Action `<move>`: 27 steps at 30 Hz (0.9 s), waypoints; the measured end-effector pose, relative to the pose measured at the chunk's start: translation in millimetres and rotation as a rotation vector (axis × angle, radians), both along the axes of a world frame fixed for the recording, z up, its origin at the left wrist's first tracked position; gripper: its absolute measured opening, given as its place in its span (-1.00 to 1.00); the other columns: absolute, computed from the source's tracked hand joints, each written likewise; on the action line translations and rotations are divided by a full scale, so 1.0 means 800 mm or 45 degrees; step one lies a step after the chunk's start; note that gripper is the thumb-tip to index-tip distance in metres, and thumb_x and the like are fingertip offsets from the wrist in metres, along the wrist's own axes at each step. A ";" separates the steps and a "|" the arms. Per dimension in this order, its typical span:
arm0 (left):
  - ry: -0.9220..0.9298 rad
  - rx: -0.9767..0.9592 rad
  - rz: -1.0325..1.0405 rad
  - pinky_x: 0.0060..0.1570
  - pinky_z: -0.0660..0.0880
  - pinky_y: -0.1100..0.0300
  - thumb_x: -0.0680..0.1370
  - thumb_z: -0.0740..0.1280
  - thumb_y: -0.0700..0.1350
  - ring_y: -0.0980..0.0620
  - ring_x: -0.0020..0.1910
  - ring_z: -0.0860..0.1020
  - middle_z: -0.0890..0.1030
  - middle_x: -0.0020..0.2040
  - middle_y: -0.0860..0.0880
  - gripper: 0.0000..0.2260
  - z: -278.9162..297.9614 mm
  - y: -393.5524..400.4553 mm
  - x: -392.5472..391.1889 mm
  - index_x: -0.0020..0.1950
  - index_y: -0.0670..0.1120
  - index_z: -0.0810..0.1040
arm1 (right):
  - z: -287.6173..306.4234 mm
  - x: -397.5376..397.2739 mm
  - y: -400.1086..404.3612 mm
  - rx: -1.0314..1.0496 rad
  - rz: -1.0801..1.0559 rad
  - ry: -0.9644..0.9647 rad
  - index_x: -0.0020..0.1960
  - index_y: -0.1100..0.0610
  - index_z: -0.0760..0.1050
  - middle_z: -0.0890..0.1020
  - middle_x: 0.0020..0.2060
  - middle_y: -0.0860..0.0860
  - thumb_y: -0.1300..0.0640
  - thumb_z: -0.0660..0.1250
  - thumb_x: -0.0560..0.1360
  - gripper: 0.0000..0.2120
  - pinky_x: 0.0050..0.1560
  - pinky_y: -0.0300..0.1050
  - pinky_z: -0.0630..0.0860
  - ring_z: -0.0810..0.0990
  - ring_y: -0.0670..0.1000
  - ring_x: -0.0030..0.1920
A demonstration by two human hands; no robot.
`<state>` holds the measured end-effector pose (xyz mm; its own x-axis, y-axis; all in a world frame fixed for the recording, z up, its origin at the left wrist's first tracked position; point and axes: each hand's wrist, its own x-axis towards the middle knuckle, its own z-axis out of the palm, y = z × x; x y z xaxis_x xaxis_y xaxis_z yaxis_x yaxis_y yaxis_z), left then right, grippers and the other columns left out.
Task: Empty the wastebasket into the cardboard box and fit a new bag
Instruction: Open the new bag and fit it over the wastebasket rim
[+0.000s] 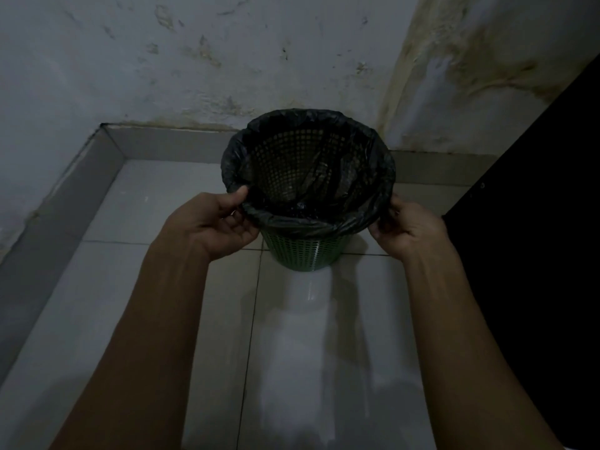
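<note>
A green perforated wastebasket [300, 254] is shown upright on the tiled floor [130, 287] near a stained wall [194, 60]. A black bag [373, 151] is folded over its rim. The bag's edge is pinched at the near left by the left hand [224, 222] and at the near right by the right hand [402, 228]

wastebasket [300, 254] base behind bag [308, 219] rim, right fingers [388, 219] tucked under bag
</note>
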<state>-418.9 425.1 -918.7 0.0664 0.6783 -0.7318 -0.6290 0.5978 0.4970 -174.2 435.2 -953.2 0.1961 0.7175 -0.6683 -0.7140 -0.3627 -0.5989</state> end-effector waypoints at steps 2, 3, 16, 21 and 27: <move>0.009 0.000 0.000 -0.15 0.53 0.09 0.54 0.31 -0.26 -0.03 -0.11 0.57 0.57 -0.11 -0.11 -0.95 -0.001 0.001 -0.001 -0.12 -0.22 0.53 | -0.006 0.000 0.004 -0.045 -0.012 -0.128 -0.12 0.15 0.59 0.63 -0.29 0.01 0.26 0.38 0.47 -0.97 -0.42 -0.25 0.55 0.58 -0.04 -0.34; 0.013 0.001 -0.002 -0.15 0.53 0.09 0.54 0.31 -0.26 -0.02 -0.10 0.57 0.56 -0.10 -0.11 -0.95 -0.002 0.001 -0.001 -0.12 -0.22 0.53 | -0.008 0.000 0.006 -0.056 -0.009 -0.190 -0.15 0.14 0.57 0.59 -0.31 0.00 0.25 0.40 0.46 -0.96 -0.50 -0.29 0.48 0.53 -0.08 -0.40; 0.034 0.011 -0.012 -0.33 0.61 0.01 0.54 0.31 -0.27 -0.03 -0.13 0.58 0.56 -0.12 -0.10 -0.94 0.001 -0.002 -0.003 -0.13 -0.21 0.53 | 0.023 0.003 0.009 0.063 0.084 -0.394 -0.12 0.19 0.55 0.66 -0.24 0.05 0.14 0.46 0.45 -0.87 -0.47 -0.27 0.54 0.64 -0.07 -0.40; 0.042 0.019 -0.016 -0.39 0.62 0.05 0.54 0.30 -0.27 -0.03 -0.16 0.59 0.56 -0.14 -0.10 -0.93 0.001 -0.002 0.000 -0.14 -0.21 0.52 | 0.033 0.008 0.007 0.025 0.153 -0.244 -0.14 0.21 0.51 0.65 -0.36 0.05 0.28 0.33 0.53 -0.93 -0.51 -0.26 0.55 0.59 -0.03 -0.28; 0.047 0.028 -0.035 -0.44 0.61 0.10 0.55 0.30 -0.26 -0.01 -0.49 0.64 0.57 -0.18 -0.09 -0.91 0.002 -0.002 0.005 -0.16 -0.20 0.52 | 0.031 0.017 -0.002 -0.003 0.180 0.071 -0.19 0.20 0.52 0.67 -0.38 0.05 0.27 0.32 0.50 -0.90 0.06 -0.09 0.54 0.58 0.01 -0.17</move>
<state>-414.8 423.8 -916.9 0.0581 0.6926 -0.7190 -0.5935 0.6031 0.5330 -160.8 433.9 -928.0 0.0558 0.7336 -0.6773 -0.6878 -0.4635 -0.5586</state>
